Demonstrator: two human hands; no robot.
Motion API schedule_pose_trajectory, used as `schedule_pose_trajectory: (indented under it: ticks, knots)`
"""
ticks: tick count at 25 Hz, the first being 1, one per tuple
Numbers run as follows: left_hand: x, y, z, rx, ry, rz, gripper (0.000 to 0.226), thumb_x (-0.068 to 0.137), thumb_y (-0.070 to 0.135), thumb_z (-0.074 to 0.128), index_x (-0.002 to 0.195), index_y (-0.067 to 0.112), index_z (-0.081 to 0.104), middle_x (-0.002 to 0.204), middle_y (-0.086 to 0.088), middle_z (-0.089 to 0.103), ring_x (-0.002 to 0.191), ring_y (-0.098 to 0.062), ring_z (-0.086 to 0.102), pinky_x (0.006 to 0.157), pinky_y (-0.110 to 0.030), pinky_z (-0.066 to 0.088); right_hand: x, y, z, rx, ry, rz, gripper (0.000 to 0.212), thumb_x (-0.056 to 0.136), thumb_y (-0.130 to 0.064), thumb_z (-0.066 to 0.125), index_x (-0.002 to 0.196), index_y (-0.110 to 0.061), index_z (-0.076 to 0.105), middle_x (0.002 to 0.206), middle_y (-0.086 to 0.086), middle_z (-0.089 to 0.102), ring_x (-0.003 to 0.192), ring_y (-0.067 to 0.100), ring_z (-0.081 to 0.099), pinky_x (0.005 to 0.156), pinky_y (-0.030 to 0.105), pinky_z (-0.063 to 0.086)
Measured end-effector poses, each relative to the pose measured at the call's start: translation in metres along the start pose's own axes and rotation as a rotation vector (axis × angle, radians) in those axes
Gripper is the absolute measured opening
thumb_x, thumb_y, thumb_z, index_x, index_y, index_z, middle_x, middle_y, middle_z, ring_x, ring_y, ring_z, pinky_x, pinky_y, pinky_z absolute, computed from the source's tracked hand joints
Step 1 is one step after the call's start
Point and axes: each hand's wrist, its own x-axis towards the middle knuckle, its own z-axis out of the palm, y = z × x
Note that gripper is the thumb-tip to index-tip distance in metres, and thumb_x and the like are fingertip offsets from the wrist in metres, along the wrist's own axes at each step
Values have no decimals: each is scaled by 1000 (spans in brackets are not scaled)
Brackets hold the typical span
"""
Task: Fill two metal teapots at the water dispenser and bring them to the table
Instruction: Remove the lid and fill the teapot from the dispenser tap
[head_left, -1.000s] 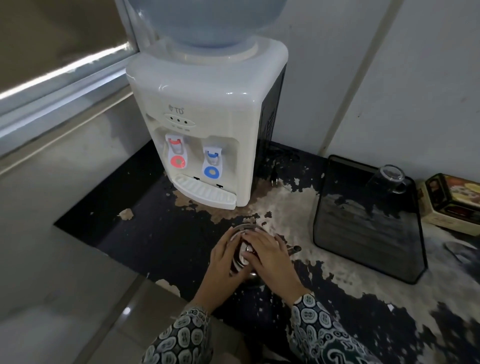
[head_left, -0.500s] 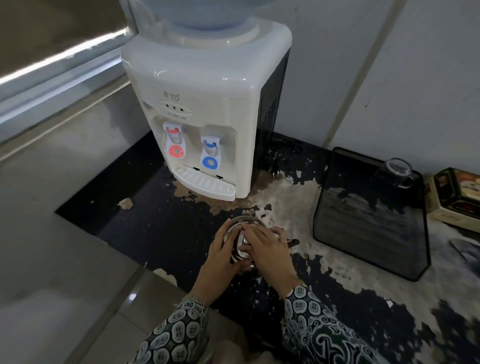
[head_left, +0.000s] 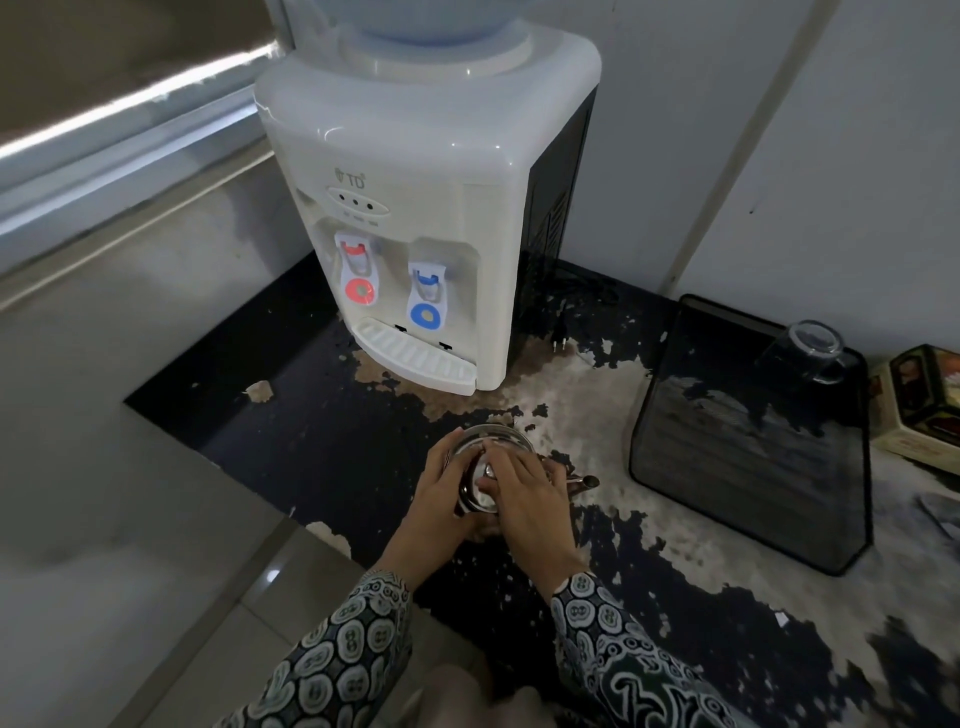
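Nothing has shifted; both hands, left (head_left: 441, 499) and right (head_left: 530, 499), grip the teapot (head_left: 485, 441).

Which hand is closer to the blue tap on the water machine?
Right. The right hand lies on top of the teapot, almost straight below the blue tap. The left hand holds the teapot's side, farther left and lower.

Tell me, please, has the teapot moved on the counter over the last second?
No. The teapot sits on the same pale patch of worn counter, equally far in front of the dispenser's drip tray; only the camera shifted.
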Motion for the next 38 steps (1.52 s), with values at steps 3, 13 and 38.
schedule_pose_trajectory:
  ticks: [3, 13, 38]
  knots:
    - [1, 1, 0, 16, 15, -11, 79, 69, 11, 79, 136, 22, 38, 138, 14, 17, 129, -7, 30, 109, -22, 27, 6, -6, -5, 67, -41, 103, 34, 84, -23, 58, 117, -19, 48, 118, -1, 63, 115, 17, 54, 94, 38, 37]
    - [8, -2, -6, 8, -46, -139, 86, 62, 12, 84, 133, 26, 38, 134, 3, 32, 130, -19, 33, 111, -36, 32, 39, 45, -67, 619, 64, 303, 12, 91, -29, 49, 97, -22, 56, 95, -7, 56, 88, 10, 56, 77, 19, 47]
    - [7, 4, -20, -14, 207, -283, 24, 85, 18, 65, 109, 16, 65, 104, 1, 63, 88, -6, 58, 73, -8, 40, 79, 45, -42, 458, -634, -57, 26, 94, -23, 47, 118, -19, 53, 117, 4, 61, 105, 17, 57, 93, 38, 46]
